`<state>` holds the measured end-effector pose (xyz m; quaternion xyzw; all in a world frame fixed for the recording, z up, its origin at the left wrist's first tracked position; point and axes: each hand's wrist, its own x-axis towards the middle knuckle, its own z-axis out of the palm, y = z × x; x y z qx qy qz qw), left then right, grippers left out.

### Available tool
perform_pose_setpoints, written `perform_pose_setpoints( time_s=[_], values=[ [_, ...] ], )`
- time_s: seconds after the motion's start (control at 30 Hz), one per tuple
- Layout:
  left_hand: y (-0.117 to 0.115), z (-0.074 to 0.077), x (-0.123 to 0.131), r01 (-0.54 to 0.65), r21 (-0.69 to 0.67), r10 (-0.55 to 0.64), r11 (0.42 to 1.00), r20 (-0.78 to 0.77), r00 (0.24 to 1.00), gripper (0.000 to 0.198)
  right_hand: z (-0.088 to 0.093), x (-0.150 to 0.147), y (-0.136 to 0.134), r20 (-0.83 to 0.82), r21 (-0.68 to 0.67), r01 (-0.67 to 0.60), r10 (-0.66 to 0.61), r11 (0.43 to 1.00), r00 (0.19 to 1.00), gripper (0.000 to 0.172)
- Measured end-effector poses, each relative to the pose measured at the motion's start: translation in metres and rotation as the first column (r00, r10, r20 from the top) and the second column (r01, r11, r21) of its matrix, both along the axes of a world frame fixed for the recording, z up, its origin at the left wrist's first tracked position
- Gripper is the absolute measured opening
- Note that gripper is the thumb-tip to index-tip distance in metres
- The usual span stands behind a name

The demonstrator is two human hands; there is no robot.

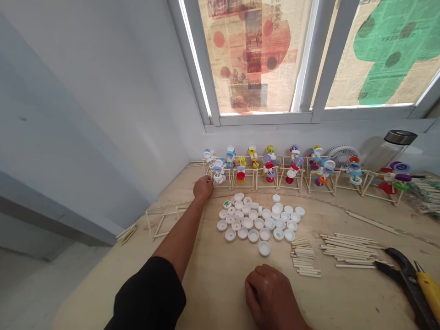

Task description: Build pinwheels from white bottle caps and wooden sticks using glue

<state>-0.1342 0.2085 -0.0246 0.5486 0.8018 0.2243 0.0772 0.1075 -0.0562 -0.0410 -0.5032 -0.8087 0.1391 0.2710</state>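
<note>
My left hand (203, 187) reaches to the back of the table, fingers closed at the left side of a wooden stick frame (225, 187). That frame carries a wheel of white and pale blue bottle caps (219, 170). The fingertips are partly hidden, but they seem to pinch the frame's edge. My right hand (271, 295) rests on the near part of the table, fingers curled in, with nothing visible in it. Just beyond it lies a white bottle cap (264, 248), in front of a spread of several more white caps (247, 223).
Several cap-wheel frames (295, 178) stand in rows under the window. A bare stick frame (161, 224) sits at left. Short sticks (304, 259), longer sticks (350, 247), black-handled pliers (407, 279) and a yellow-handled tool (428, 286) lie right. A white fan (343, 157) and bottle (390, 149) stand behind.
</note>
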Motion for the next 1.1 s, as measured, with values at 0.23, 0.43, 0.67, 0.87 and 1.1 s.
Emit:
perform_pose_setpoints(
  time_s=[0.23,0.43,0.67,0.87,1.1],
  values=[
    [0.0,-0.002,0.0,0.001,0.002,-0.001,1.0,0.024,1.0,0.023,-0.001,0.0,0.0,0.004,0.012,0.003,-0.003,1.0,1.0,0.019],
    [-0.001,-0.003,0.003,0.003,-0.003,-0.003,1.0,0.052,0.999,0.022,0.002,0.0,-0.001,0.034,-0.018,0.014,-0.014,1.0,0.999,0.019],
    [-0.005,-0.001,0.006,0.028,-0.031,-0.025,0.999,0.101,0.995,0.025,0.006,0.0,-0.003,0.062,-0.064,0.025,-0.021,0.998,0.998,0.02],
    [-0.011,0.0,0.008,0.057,-0.034,-0.05,0.998,0.183,0.982,0.032,0.009,0.0,-0.002,0.097,-0.085,0.033,-0.025,0.996,0.995,0.019],
    [-0.022,0.003,0.014,0.076,0.001,-0.073,0.997,0.286,0.955,0.033,0.012,0.002,-0.002,0.127,-0.125,0.013,0.003,0.992,0.992,0.019]
  ],
)
